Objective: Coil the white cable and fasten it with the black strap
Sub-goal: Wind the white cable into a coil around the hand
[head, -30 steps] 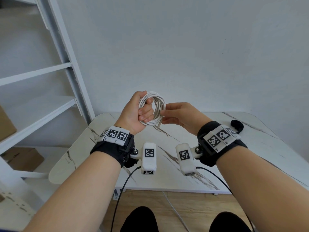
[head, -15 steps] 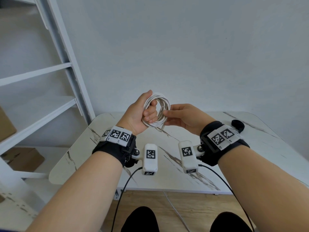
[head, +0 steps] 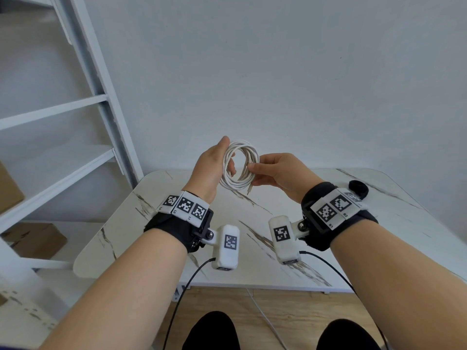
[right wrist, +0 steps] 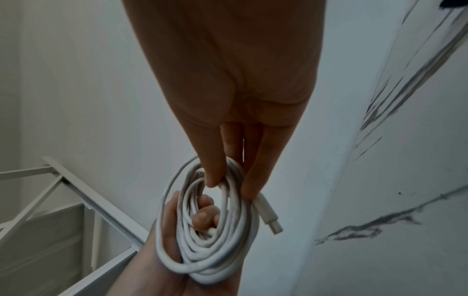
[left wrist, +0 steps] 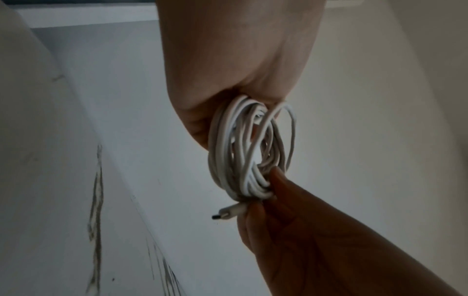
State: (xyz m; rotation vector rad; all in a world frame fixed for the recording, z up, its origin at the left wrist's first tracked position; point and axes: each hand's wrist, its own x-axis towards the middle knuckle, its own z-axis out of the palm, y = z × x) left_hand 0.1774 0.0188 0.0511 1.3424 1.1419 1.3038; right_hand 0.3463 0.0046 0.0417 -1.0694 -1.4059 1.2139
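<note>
The white cable (head: 237, 186) is wound into a loose coil and held in the air over the table's far edge. My left hand (head: 209, 168) holds the coil's left side, its fingers curled through the loops (right wrist: 202, 266) and its thumb up. My right hand (head: 278, 170) pinches the right side between thumb and fingertips (right wrist: 212, 180). The cable's plug (head: 249, 192) sticks out below that pinch (left wrist: 228, 212). The black strap (head: 358, 188) lies rolled on the table at the far right, partly hidden behind my right wristband.
The marble-patterned table (head: 252, 274) stands against a plain wall. A white shelf frame (head: 75, 160) rises on the left with a cardboard box (head: 38, 241) low beside it. Black leads hang from both wrist cameras.
My left hand has loosened from a tight fist, its thumb now raised, and the coil has spread into a wider ring. My right hand has shifted its pinch onto the coil's right side.
</note>
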